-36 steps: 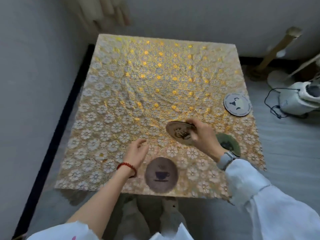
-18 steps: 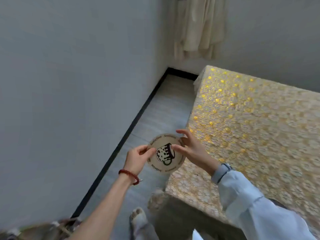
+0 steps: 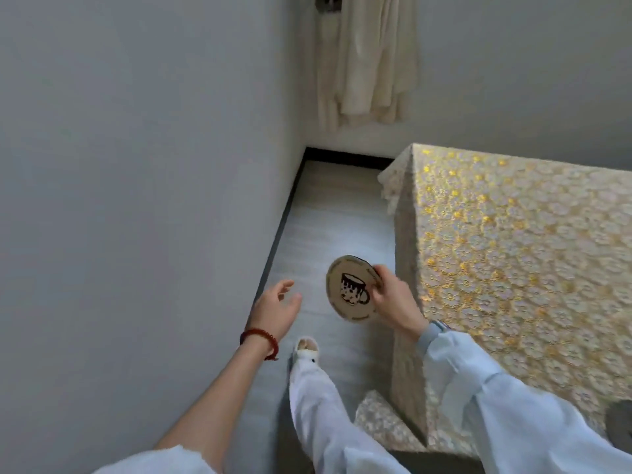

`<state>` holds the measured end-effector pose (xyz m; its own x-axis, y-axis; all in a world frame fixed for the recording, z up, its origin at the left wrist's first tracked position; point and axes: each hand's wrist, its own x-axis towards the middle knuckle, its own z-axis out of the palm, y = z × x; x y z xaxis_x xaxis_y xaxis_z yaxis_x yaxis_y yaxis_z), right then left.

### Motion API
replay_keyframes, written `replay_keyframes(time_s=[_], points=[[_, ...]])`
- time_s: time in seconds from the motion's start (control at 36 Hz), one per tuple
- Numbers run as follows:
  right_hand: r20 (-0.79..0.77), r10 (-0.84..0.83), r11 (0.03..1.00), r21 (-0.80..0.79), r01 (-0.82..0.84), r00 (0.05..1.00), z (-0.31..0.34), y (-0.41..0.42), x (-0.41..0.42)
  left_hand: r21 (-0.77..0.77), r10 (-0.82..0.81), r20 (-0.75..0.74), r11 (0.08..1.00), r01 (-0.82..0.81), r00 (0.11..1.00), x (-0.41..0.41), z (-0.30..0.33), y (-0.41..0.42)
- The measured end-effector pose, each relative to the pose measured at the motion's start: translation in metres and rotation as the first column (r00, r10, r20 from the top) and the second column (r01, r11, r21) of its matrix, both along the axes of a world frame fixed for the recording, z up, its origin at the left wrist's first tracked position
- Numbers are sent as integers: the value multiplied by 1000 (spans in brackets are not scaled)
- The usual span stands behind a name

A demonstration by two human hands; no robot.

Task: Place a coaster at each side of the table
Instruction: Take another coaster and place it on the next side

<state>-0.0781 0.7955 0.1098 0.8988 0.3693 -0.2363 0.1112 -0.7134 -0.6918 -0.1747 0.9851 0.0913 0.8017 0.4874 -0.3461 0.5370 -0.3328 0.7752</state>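
The person stands in the narrow passage between a grey wall (image 3: 136, 165) and the table (image 3: 513, 268), which is covered with a lace cloth of white and gold flowers. The right hand (image 3: 393, 302) holds a round coaster (image 3: 352, 289) by its right edge, with the thumb on the printed face and the other fingers behind it. The coaster is light brown, with a dark mug drawn in the middle and small text along the rim, too blurred to read. It is tilted with its face toward the camera and it hangs in the air over the floor (image 3: 335, 217), just beside the left edge of the table and not touching the cloth.

The left hand (image 3: 277, 309) is empty, with fingers loosely spread, and it hovers near the coaster without touching it. A red bead bracelet (image 3: 260, 336) is on the left wrist. A pale blue sleeve covers the right arm. One foot in a white slipper (image 3: 307, 350) is on the floor below the hands. A cream cloth (image 3: 369, 56) hangs in the corner of the room.
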Motion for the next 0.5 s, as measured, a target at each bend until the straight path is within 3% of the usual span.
replay_keyframes(time_s=[0.11,0.19,0.33,0.5], points=[[-37,-198,979,39,199,979,-10,-13,49,100,-239,15,967,236,971,72,-1,10],[-145,-396,904,111,413,907,-17,-29,80,145,-420,-6,898,416,907,126,1,11],[-276,-707,642,136,755,651,-22,-64,103,227,-686,-89,692,685,722,214,5,4],[-317,-850,426,54,903,420,-20,-90,109,255,-878,-214,373,892,428,300,-3,-48]])
